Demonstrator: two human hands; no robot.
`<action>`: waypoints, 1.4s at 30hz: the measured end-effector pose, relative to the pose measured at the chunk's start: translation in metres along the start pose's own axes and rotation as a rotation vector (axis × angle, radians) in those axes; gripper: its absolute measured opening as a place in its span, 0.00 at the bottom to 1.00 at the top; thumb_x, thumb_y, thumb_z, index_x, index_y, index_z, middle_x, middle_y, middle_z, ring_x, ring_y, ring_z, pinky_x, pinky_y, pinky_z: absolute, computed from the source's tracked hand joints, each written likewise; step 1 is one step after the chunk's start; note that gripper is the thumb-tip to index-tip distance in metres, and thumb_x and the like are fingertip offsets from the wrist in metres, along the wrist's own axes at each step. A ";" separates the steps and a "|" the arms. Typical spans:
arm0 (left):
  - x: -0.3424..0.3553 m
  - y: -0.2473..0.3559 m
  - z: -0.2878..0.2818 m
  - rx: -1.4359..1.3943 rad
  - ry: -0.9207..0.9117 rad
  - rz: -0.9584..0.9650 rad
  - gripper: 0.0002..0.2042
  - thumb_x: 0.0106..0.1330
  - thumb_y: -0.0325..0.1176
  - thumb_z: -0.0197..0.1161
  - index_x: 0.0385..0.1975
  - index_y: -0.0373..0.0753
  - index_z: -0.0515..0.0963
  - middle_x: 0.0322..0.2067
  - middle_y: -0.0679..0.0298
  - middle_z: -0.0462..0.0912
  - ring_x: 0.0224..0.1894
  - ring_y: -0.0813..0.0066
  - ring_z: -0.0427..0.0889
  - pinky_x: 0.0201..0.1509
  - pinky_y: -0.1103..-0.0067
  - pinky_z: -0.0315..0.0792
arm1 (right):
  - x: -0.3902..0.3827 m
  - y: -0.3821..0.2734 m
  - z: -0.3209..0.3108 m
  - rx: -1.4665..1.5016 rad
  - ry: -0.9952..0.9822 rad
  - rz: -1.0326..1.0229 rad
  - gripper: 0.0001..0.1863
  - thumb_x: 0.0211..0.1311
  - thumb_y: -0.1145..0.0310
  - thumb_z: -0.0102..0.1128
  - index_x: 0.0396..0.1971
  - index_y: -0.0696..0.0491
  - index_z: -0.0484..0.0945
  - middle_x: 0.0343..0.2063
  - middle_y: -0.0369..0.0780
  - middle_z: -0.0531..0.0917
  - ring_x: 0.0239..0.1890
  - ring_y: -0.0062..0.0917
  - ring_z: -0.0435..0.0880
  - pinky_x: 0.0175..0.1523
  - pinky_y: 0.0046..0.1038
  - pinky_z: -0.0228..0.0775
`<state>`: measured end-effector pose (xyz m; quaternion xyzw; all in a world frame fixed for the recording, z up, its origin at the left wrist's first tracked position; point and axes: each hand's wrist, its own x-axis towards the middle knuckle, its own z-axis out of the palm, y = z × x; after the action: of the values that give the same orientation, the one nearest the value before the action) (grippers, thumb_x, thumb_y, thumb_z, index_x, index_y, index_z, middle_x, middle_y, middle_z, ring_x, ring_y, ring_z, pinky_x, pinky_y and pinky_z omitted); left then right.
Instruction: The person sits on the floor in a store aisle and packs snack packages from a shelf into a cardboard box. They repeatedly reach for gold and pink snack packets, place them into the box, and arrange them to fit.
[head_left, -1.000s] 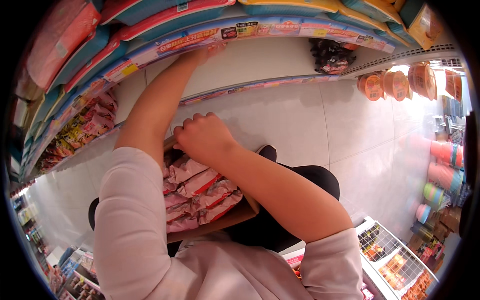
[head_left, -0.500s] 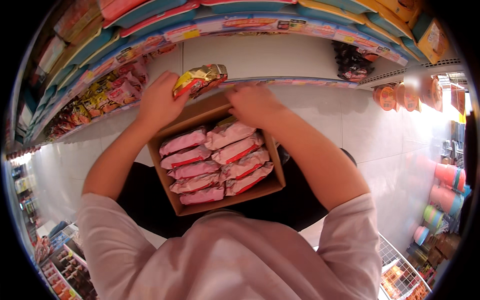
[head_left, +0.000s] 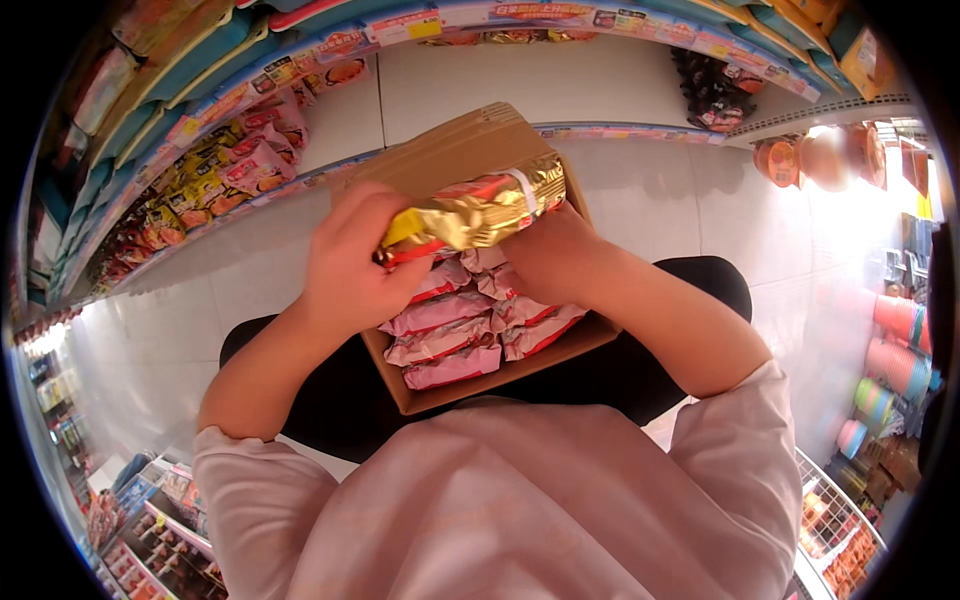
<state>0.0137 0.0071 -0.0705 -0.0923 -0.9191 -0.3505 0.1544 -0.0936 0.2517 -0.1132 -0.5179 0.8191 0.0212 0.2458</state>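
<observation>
My left hand [head_left: 352,262] is closed round one end of a shiny gold-and-red instant noodle packet [head_left: 478,208], held over the far part of an open cardboard box [head_left: 435,152]. Inside that box lie pink-and-red packets [head_left: 440,340], packed on edge in two rows. My right hand [head_left: 558,262] reaches into the box at its right side, just behind and below the gold packet. Its fingers are hidden by that packet and by the hand itself. The box sits against my dark-clad legs.
In front runs a shelf [head_left: 600,95] with a low pale deck. Yellow and pink packets [head_left: 225,175] fill its left end; dark packets [head_left: 715,90] stand at the right. Large teal-and-yellow packs line the tier above. Stacked coloured tubs [head_left: 895,365] stand far right, a white wire basket [head_left: 830,515] lower right.
The gold packet came back from the shelf side to above the box in my left hand. My right hand moved from the far rim into the box. The box shifted right, its far flap now visible.
</observation>
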 end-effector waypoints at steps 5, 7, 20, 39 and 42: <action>-0.003 0.013 0.030 0.150 -0.120 -0.034 0.17 0.57 0.30 0.74 0.45 0.33 0.81 0.43 0.54 0.83 0.42 0.50 0.85 0.45 0.65 0.81 | -0.008 0.012 -0.030 0.162 -0.233 -0.037 0.25 0.63 0.52 0.69 0.53 0.54 0.85 0.45 0.46 0.91 0.52 0.45 0.89 0.59 0.45 0.79; -0.002 0.016 0.038 0.228 -0.165 0.012 0.17 0.59 0.31 0.74 0.46 0.33 0.80 0.43 0.54 0.84 0.44 0.49 0.86 0.46 0.62 0.81 | -0.015 0.005 -0.046 0.116 -0.290 -0.039 0.22 0.64 0.55 0.68 0.49 0.56 0.85 0.43 0.48 0.90 0.51 0.44 0.89 0.57 0.44 0.80; 0.009 -0.009 0.090 0.153 -0.510 -0.232 0.19 0.74 0.35 0.62 0.59 0.31 0.75 0.49 0.45 0.84 0.52 0.43 0.85 0.54 0.56 0.79 | -0.032 0.036 -0.062 0.369 0.250 -0.021 0.06 0.69 0.71 0.60 0.37 0.58 0.82 0.36 0.48 0.85 0.43 0.49 0.84 0.48 0.46 0.78; -0.010 -0.029 0.025 0.406 -0.194 0.063 0.23 0.64 0.32 0.70 0.60 0.37 0.77 0.56 0.52 0.82 0.55 0.49 0.84 0.56 0.61 0.79 | -0.005 0.024 -0.011 -0.050 0.332 -0.009 0.10 0.62 0.73 0.63 0.41 0.60 0.85 0.45 0.46 0.87 0.54 0.40 0.84 0.59 0.35 0.80; -0.022 -0.046 0.019 0.445 -0.268 -0.087 0.24 0.66 0.35 0.70 0.62 0.38 0.76 0.58 0.52 0.82 0.56 0.47 0.84 0.56 0.59 0.79 | 0.001 0.019 -0.032 -0.038 0.119 0.080 0.10 0.62 0.73 0.64 0.42 0.58 0.85 0.47 0.46 0.87 0.54 0.41 0.84 0.60 0.36 0.80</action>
<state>0.0177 -0.0154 -0.1196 -0.0622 -0.9889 -0.1309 0.0328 -0.1222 0.2506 -0.0900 -0.4895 0.8518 0.0157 0.1859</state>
